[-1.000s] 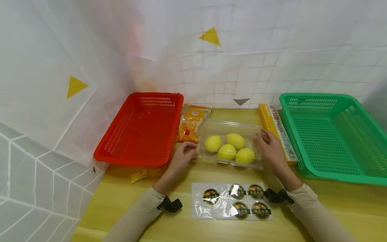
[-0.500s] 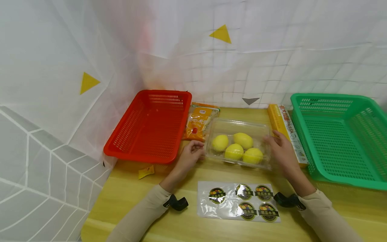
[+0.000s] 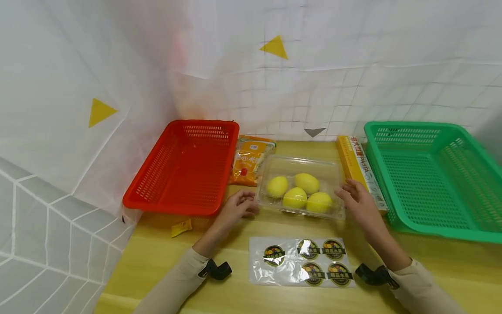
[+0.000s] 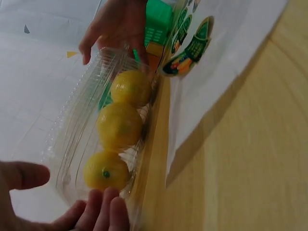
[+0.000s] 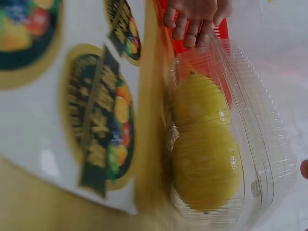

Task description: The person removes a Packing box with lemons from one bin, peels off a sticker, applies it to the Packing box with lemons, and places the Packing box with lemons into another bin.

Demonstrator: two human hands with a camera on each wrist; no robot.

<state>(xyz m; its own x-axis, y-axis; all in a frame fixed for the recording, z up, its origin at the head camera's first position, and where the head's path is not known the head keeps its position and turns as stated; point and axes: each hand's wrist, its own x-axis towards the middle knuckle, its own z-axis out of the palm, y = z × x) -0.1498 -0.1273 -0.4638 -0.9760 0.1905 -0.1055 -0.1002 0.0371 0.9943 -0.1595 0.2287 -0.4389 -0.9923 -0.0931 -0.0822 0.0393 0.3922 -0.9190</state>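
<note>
We're holding our left hand [image 3: 235, 208] and right hand [image 3: 361, 207] at opposite ends of the clear plastic box [image 3: 288, 168], fingers loose, thumbs apart, nothing clamped. The box is sitting on the table [image 3: 219, 296] with four lemons [image 3: 307, 183] inside, between the red basket [image 3: 131, 203] and the green basket [image 3: 443, 234], just beyond the sticker sheet [image 3: 288, 272].

For steadying it well, we're favouring low, light, even pressure at both ends, box level: the plastic is looking flexible, and tilting is likely setting the lemons rolling.

Hard to read: we're not able to tell whether any fingertips are touching the box or stopping just short. Its clear edges are blending together, so we're not confirming whether the lid is latched. Glare is washing out part of the sheet. The right wrist view is showing just two lemons and cropping our right hand almost entirely; the green basket is running out of frame.
</note>
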